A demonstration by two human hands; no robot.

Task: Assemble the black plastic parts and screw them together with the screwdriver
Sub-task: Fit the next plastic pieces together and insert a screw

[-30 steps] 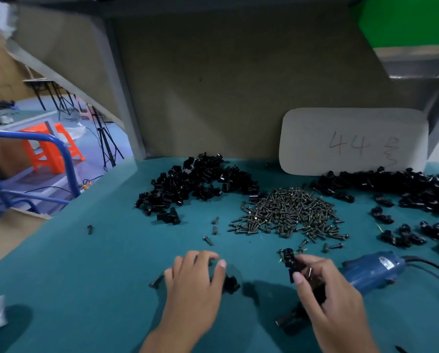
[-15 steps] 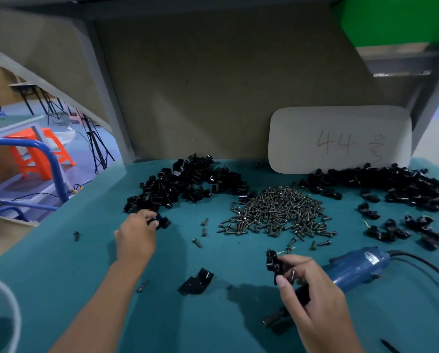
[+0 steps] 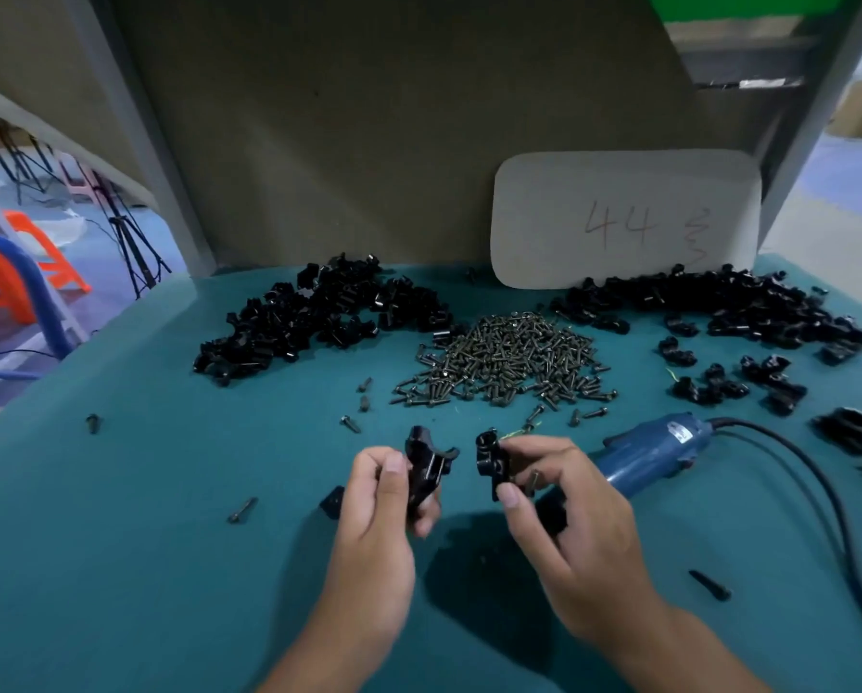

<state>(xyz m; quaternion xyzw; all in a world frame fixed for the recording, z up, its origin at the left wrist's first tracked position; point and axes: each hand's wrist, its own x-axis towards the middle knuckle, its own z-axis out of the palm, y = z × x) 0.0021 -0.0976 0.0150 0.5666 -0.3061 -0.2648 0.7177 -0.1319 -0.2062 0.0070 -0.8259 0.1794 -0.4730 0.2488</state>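
My left hand (image 3: pixel 376 497) grips a black plastic part (image 3: pixel 426 465) with a curved saddle top, held upright above the teal table. My right hand (image 3: pixel 564 497) pinches a second black plastic part (image 3: pixel 489 457) a short gap to the right of the first; a screw (image 3: pixel 533 482) is tucked between its fingers. The two parts do not touch. The blue electric screwdriver (image 3: pixel 654 450) lies on the table just right of my right hand, its tip hidden behind that hand. Another black part (image 3: pixel 332 501) lies on the table beside my left hand.
A pile of screws (image 3: pixel 509 362) sits mid-table, with black part heaps at back left (image 3: pixel 319 317) and back right (image 3: pixel 719 307). The screwdriver's black cable (image 3: pixel 819 492) curves along the right side. Loose screws (image 3: pixel 242 510) lie about. A white card (image 3: pixel 624 217) leans on the back wall.
My left hand came back from the left pile with a black part and now holds it up beside the part in my right hand. The right hand barely moved.
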